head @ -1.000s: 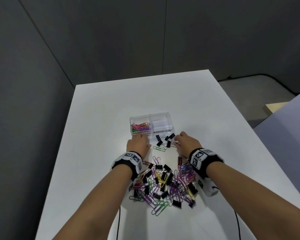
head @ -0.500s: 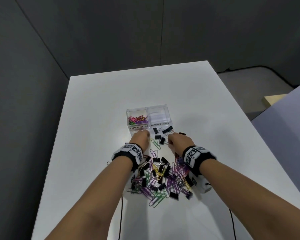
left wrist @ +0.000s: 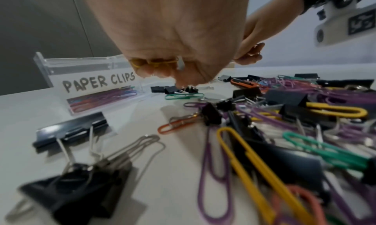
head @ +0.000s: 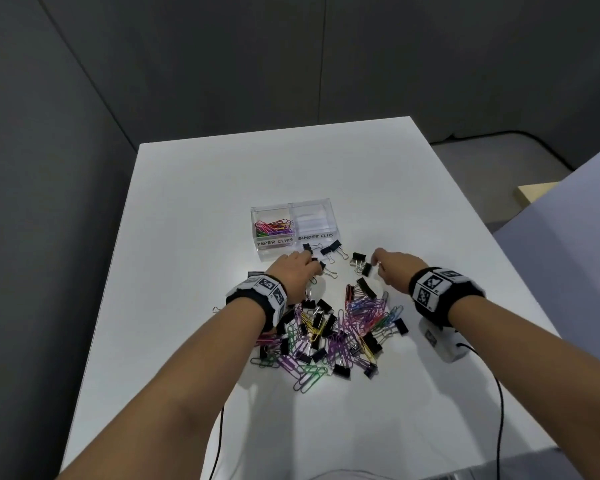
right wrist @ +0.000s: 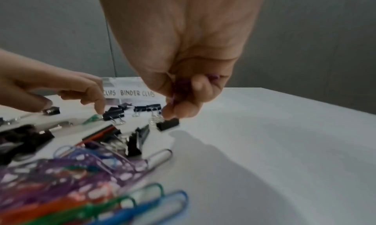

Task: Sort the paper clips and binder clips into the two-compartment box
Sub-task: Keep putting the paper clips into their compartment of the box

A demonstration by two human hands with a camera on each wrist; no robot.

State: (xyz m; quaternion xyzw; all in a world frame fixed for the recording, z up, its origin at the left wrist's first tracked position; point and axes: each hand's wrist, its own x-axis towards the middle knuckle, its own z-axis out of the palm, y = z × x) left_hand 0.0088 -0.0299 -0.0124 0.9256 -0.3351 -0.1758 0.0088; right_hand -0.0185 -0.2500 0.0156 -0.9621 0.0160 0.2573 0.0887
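Observation:
A clear two-compartment box (head: 291,206) stands mid-table; its left half, labelled PAPER CLIPS (left wrist: 97,83), holds coloured paper clips, and the BINDER CLIPS half (right wrist: 136,92) looks empty. Small black binder clips (head: 329,251) lie scattered just in front of it. My left hand (head: 309,266) curls round a yellow paper clip (left wrist: 154,62), and one of its fingertips touches a binder clip (right wrist: 112,114). My right hand (head: 378,266) curls round purple paper clips (right wrist: 175,88), its fingertips at the wire handle of another binder clip (right wrist: 167,124). A mixed pile of clips (head: 340,330) lies between my wrists.
A large black binder clip (left wrist: 71,130) lies left of my left wrist. Black cables (head: 499,410) trail off the table's near edge. The white table (head: 194,202) is bare beyond and beside the box, with dark walls around it.
My hands, close together in front of the box before, have drawn apart. The right hand has moved right to an outlying binder clip, and the left stays by the clips in front of the box.

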